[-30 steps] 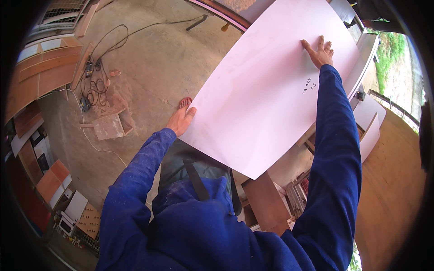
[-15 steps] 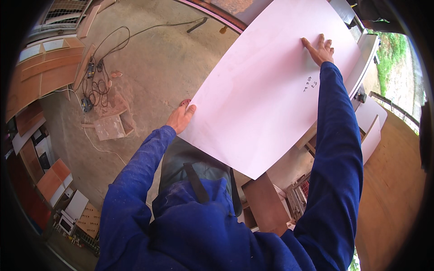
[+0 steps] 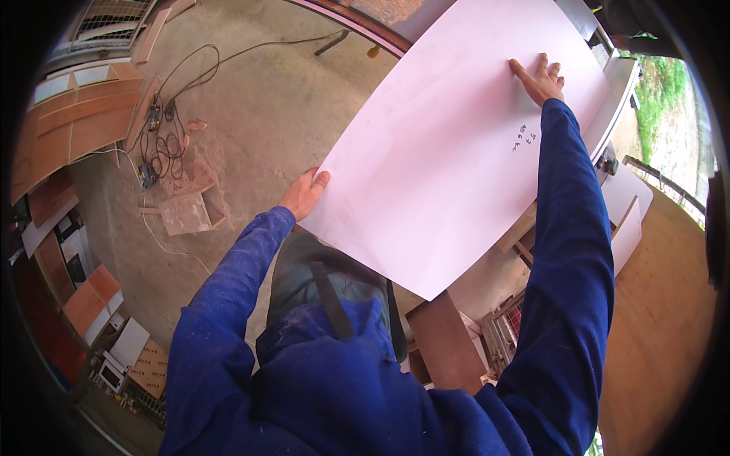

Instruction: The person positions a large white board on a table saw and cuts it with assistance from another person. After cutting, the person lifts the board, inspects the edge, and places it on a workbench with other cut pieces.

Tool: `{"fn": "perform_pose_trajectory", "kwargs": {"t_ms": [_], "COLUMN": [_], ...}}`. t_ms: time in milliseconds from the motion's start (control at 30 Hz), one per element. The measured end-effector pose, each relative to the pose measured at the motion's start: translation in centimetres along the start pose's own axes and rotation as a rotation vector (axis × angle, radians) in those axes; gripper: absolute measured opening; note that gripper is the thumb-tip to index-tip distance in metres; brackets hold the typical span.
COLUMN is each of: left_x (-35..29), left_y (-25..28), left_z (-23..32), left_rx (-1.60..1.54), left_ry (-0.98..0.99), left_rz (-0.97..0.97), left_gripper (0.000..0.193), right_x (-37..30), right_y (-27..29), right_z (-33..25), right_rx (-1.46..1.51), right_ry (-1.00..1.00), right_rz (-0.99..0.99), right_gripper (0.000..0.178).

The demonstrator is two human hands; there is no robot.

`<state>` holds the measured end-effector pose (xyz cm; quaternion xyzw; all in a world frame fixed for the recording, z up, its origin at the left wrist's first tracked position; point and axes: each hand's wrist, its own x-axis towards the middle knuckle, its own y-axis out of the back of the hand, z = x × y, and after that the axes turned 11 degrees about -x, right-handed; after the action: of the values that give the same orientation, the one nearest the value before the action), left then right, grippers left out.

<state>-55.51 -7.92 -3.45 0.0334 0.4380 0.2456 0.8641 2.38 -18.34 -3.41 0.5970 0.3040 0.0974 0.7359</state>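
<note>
Panel (image 3: 433,167), 2 hands (image 3: 542,85) on it, wooden box (image 3: 185,213) leftward

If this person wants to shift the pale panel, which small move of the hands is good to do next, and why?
Probably move the right hand to the right edge of the pale panel. It now rests on the upper face with fingers spread, while the left hand grips the left edge, thumb on top.
</note>
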Motion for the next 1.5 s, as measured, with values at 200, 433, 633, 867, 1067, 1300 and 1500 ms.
{"fn": "perform_pose_trajectory", "kwargs": {"t_ms": [200,433,633,867,1067,1300,1500], "left_x": [-0.2,0.1,0.1,0.1,0.5,0.7,1.0], "left_y": [0.1,0.2,0.2,0.0,-0.1,-0.1,-0.1], "left_z": [1.1,2.3,3.0,3.8,4.3,4.5,5.0], "left_rx": [-0.004,0.008,-0.004,0.039,0.049,0.051,0.07], "left_ry": [-0.04,0.013,-0.008,-0.028,-0.034,-0.006,-0.026], "left_rz": [0.008,-0.028,-0.031,0.018,0.015,0.024,-0.005], "left_gripper": [0.069,0.073,0.075,0.075,0.075,0.076,0.078], "right_x": [0.7,1.2,1.2,1.2,1.6,1.7,2.2], "right_y": [0.1,0.4,0.8,0.7,0.7,0.8,0.8], "right_z": [0.1,0.1,-0.1,-0.2,-0.2,-0.3,-0.1], "right_rx": [-0.006,-0.007,0.011,0.039,0.052,0.044,0.043], "right_ry": [-0.002,0.012,-0.006,-0.015,-0.065,-0.086,-0.08], "right_rz": [0.006,0.005,0.01,0.03,0.031,0.046,0.059], "right_gripper": [0.125,0.125,0.12,0.115,0.111,0.108,0.107]}}
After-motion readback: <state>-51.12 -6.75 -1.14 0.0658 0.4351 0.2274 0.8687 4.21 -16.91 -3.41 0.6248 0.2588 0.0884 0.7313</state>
